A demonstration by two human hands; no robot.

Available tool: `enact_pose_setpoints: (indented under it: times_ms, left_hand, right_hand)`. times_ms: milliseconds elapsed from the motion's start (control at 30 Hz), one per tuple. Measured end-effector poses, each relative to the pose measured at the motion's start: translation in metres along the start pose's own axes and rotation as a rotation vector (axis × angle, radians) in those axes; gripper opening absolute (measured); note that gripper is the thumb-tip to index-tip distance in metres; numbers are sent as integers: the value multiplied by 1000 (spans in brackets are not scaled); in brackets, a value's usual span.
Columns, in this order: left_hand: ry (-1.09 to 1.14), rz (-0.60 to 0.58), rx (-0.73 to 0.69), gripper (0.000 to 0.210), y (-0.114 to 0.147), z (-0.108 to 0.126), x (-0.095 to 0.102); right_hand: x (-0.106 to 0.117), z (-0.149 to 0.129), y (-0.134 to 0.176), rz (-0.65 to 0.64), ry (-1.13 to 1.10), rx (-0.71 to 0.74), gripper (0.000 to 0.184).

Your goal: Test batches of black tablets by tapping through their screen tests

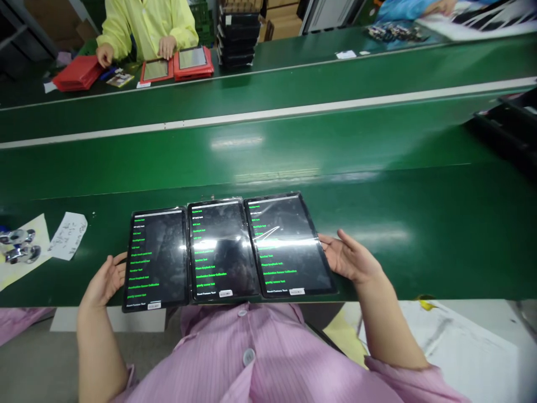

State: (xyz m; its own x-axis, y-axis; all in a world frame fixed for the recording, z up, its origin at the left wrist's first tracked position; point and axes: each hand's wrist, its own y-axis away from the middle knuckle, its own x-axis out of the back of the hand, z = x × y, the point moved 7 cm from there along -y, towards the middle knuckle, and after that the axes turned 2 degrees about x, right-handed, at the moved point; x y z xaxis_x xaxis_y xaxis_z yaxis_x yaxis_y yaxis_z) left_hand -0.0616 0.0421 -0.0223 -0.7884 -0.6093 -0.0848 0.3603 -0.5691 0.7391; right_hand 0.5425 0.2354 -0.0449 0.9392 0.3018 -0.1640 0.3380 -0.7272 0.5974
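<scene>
Three black tablets lie side by side at the near edge of the green bench, screens up, showing lists of green test names. My left hand point(107, 279) is at the outer side of the left tablet point(161, 263), fingertips against its edge and partly hidden there. The middle tablet point(224, 252) sits close between the other two. At the outer side of the right tablet point(293, 246) is my right hand point(350, 257), its fingers stretched to the edge and its thumb raised apart. Both hands are open, neither closed around a tablet. Small white labels mark the tablets' lower edges.
Shiny metal parts point(19, 246) and a handwritten paper note point(68, 235) lie at left. Black trays point(507, 129) stand at right. Beyond the white strip point(268, 113), a person in yellow handles red-cased tablets point(193, 61) beside stacked black trays point(237, 36); another person's blue sleeve shows at far right.
</scene>
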Motion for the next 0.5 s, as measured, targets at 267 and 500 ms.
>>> enact_pose_setpoints:
  times_ms: [267, 500]
  left_hand:
    - [-64, 89, -118, 49, 8, 5, -8]
    - [-506, 879, -1087, 61, 113, 25, -43]
  right_hand:
    - [4, -1, 1, 92, -59, 69, 52]
    - [-22, -12, 22, 210, 241, 287, 72]
